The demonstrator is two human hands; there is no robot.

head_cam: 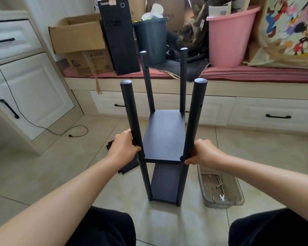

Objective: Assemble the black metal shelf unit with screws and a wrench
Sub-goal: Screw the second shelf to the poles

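Both hands, left hand point(125, 148) and right hand point(203, 153), are grasping near posts of the shelf unit point(164, 135); two shelves are sitting fitted, upper post holes waiting empty.

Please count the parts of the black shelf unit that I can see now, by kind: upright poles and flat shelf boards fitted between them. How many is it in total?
Upright poles: 4
Shelf boards fitted between them: 2
Total: 6

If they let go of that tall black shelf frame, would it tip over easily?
Probably fairly easily: the tall black metal shelf frame stands narrow and high on slim posts on smooth floor tiles. Both shelves sit low, which may steady it somewhat. It looks stiff, and both hands, left hand and right hand, grip its posts.
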